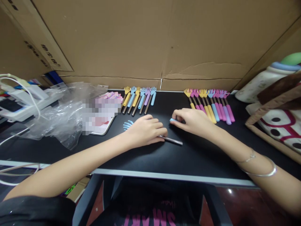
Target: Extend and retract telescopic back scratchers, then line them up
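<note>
My left hand [145,131] is curled over a small back scratcher on the black table [192,157]. Its blue hand-shaped head [128,125] sticks out to the left of my hand and its metal rod [172,140] to the right. My right hand [191,121] pinches a small blue grip piece [172,120] just beyond the rod's end. One row of coloured scratchers [138,100] lies at the back centre, another row [211,105] at the back right.
A crumpled clear plastic bag [61,116] and a white tray [103,125] lie to the left, with white devices and cables [21,100] further left. Cardboard [150,44] walls the back. A patterned bag [279,122] stands at the right.
</note>
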A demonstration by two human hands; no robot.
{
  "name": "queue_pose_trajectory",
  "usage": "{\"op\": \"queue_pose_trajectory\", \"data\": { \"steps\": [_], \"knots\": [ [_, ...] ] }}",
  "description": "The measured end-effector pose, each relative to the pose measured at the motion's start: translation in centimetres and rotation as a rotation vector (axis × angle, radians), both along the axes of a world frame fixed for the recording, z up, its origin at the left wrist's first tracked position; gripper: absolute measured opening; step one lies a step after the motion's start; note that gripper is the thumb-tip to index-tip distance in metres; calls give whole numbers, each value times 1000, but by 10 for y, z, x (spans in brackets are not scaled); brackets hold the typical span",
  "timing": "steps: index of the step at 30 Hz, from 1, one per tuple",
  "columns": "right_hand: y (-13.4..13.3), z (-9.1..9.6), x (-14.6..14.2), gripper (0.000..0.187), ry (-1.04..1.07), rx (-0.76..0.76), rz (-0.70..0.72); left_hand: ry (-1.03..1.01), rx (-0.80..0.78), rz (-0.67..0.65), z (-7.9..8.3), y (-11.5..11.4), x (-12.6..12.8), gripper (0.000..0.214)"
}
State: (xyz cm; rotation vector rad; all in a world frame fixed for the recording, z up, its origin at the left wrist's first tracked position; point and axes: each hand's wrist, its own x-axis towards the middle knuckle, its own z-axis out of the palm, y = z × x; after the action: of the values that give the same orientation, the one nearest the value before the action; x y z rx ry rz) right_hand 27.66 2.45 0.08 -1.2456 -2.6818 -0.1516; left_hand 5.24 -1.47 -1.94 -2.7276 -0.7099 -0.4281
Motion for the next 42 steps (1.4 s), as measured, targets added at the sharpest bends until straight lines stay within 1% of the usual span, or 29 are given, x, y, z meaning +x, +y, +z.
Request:
{"op": "queue_pose_trajectory", "data": {
  "steps": [3, 6, 8, 10, 13, 19, 24, 27, 29, 32, 38, 40, 42],
  "knots": [
    [4, 3, 4, 21, 28, -4, -46, -10, -39, 119, 2, 6, -7, 20],
    [6, 8, 7, 23, 50, -33, -83, 3, -80, 209, 5, 10, -13, 24],
    [7, 12, 9, 25, 88, -80, -96, 9, -114, 245, 6, 11, -15, 23],
    [8, 15, 10, 25, 150, -147, -104, 6, -146, 272, 7, 11, -15, 16],
    [9, 18, 11, 25, 233, -256, -107, -18, -152, 299, 6, 12, -14, 10],
    [9, 15, 11, 23, 299, -421, -15, -105, -105, 309, 3, 18, -20, 12],
    [9, 9, 12, 21, 251, -539, 104, -116, -75, 341, 6, 20, -22, 14],
    [10, 6, 13, 21, 212, -527, 168, -110, -50, 311, 7, 20, -23, 16],
    [11, 5, 13, 22, 212, -511, 184, -105, -14, 282, 7, 21, -23, 17],
    [11, 5, 13, 22, 236, -529, 194, -98, 14, 259, 7, 22, -25, 17],
    [9, 4, 11, 20, 217, -559, 190, -140, -6, 302, 9, 18, -25, 23],
    [9, 3, 10, 20, 200, -515, 198, -141, -11, 315, 10, 17, -24, 24],
    [10, 3, 10, 19, 189, -433, 219, -139, -12, 326, 11, 16, -23, 25]
  ]
}}
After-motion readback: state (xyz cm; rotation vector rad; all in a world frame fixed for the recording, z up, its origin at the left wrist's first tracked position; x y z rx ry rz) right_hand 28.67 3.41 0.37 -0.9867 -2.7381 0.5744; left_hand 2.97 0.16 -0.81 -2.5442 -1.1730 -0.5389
